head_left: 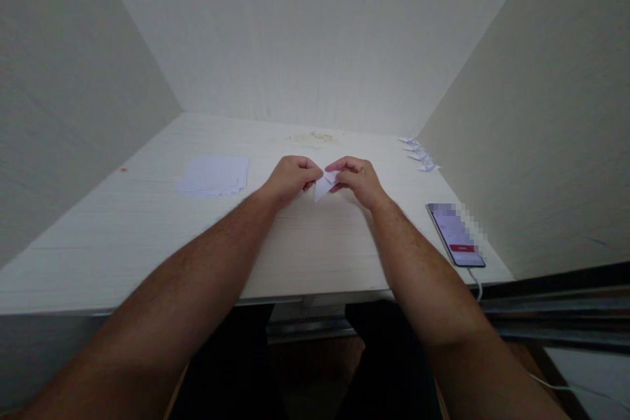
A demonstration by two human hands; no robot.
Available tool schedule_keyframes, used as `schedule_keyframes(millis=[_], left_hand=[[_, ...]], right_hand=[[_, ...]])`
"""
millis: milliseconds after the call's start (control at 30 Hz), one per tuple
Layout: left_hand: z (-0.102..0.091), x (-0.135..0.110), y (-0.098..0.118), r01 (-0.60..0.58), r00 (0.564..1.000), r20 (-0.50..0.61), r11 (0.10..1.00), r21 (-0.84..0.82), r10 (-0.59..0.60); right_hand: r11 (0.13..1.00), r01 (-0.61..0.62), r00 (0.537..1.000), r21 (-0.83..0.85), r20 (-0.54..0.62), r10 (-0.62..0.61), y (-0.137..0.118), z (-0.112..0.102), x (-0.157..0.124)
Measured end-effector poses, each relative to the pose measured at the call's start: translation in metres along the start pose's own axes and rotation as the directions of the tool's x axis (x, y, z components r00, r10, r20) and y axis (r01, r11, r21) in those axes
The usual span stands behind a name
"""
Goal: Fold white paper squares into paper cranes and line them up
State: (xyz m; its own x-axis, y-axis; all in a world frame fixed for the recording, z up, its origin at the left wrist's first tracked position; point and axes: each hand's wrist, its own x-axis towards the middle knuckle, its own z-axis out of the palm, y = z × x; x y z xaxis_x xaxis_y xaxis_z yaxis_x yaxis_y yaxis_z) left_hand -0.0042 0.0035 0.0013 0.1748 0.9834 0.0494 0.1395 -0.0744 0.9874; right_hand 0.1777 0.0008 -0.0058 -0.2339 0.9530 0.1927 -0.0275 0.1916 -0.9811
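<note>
Both hands meet over the middle of a pale wooden table [147, 230]. My left hand [290, 177] and my right hand [357, 178] each pinch a small folded white paper piece [323, 188] between fingers and thumb. The paper has a pointed tip hanging down toward the tabletop. Both sets of fingers are curled closed on its upper edge.
A stack of white paper sheets [214, 176] lies to the left. Several small folded paper figures [419, 153] sit in a row by the right wall. A phone [455, 234] with a lit screen and a cable lies at the right. Walls enclose the table on three sides.
</note>
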Motion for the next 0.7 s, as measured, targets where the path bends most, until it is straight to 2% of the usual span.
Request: schedule_keyframes(millis=[200,567,700], left_hand=[[-0.0002,-0.0037,0.0049,-0.015,0.999,-0.048,0.991,0.134,0.022],[-0.0011,-0.0026,0.0026,-0.026,0.998,-0.05,0.985,0.173,0.035],[-0.0016,-0.0015,-0.001,-0.031,1.0,0.004,0.988,0.148,0.031]], right_hand=[[0.99,-0.131,0.991,-0.058,-0.035,0.129,-0.0042,0.0045,-0.0024],[0.986,-0.153,0.988,-0.072,-0.044,0.15,-0.0085,0.0067,-0.0039],[0.987,-0.15,0.988,-0.066,-0.033,0.148,-0.006,0.0055,-0.0028]])
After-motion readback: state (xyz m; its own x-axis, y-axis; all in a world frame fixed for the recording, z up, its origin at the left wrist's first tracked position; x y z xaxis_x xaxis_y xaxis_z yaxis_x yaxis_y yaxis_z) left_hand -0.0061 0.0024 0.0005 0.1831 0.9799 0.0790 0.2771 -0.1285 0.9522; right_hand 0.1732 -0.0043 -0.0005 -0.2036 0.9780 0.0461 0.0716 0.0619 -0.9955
